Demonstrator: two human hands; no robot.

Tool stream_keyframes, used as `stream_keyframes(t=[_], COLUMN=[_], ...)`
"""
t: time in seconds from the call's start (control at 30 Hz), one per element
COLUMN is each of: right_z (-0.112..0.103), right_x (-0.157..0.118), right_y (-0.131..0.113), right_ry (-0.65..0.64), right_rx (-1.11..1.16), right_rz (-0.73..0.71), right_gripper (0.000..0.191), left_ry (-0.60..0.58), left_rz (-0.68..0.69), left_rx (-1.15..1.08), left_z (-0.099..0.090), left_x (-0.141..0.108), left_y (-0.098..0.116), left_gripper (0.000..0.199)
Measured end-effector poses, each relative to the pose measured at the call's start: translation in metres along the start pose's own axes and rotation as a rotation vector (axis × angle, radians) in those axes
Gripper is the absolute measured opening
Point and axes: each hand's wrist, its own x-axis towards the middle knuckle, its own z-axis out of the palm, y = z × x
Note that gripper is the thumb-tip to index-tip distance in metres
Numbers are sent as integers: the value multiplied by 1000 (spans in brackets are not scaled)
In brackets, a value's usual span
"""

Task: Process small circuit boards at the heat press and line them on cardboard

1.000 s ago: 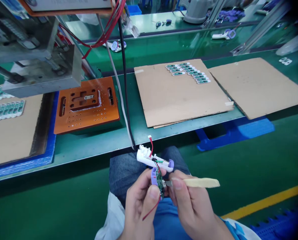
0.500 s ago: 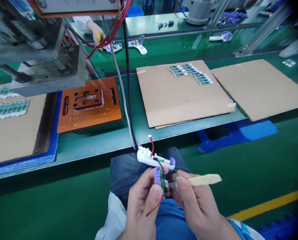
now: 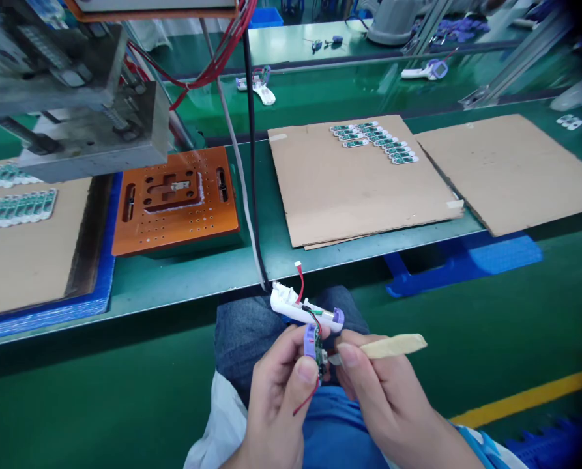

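A small purple-framed circuit board (image 3: 311,342) is pinched between the thumb and fingers of my left hand (image 3: 285,384). Thin wires run from it to a white curved housing (image 3: 291,307) just beyond my fingertips, over my knees. A red lead with a white plug (image 3: 299,281) rises from that housing. My right hand (image 3: 386,384) is closed round a flat tool with a cream-coloured wrapped handle (image 3: 395,346). The tool's tip is at the white connector (image 3: 324,356) on the board's right side; whether they touch is unclear.
An orange fixture plate (image 3: 183,221) lies under a metal press head (image 3: 100,140) at left. Cardboard sheets (image 3: 349,195) bear several small boards (image 3: 401,151). Cables (image 3: 252,195) hang down before the bench edge. White devices (image 3: 425,70) lie on the green line behind.
The white housing and its red lead have shifted slightly right. The other person's hand at the back left has left view, along with the device it held. Both my hands keep their holds.
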Motion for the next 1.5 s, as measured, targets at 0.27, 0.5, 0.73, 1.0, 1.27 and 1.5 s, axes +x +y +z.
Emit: stream_keyframes(t=[0.27, 0.5, 0.73, 1.0, 1.27, 1.5], right_z=[14, 28, 27, 13, 2, -1], right_x=[-6, -10, -14, -6, 5, 6], right_y=[7, 17, 23, 7, -11, -16], right_ry=[118, 262, 255, 256, 286, 280], right_rx=[-38, 175, 299, 45, -126, -218], right_rz=[12, 39, 62, 5, -19, -28], right_gripper=[36, 40, 42, 42, 44, 45], left_ry=[-41, -6, 7, 70, 144, 73], left_rz=[-20, -44, -30, 67, 168, 196], left_rx=[-10, -61, -41, 5, 214, 245], left_z=[-3, -1, 0, -1, -7, -3], left_x=[1, -4, -1, -7, -12, -8], left_y=[-2, -2, -3, -17, -27, -19], left_gripper=[36, 37, 36, 37, 38, 33])
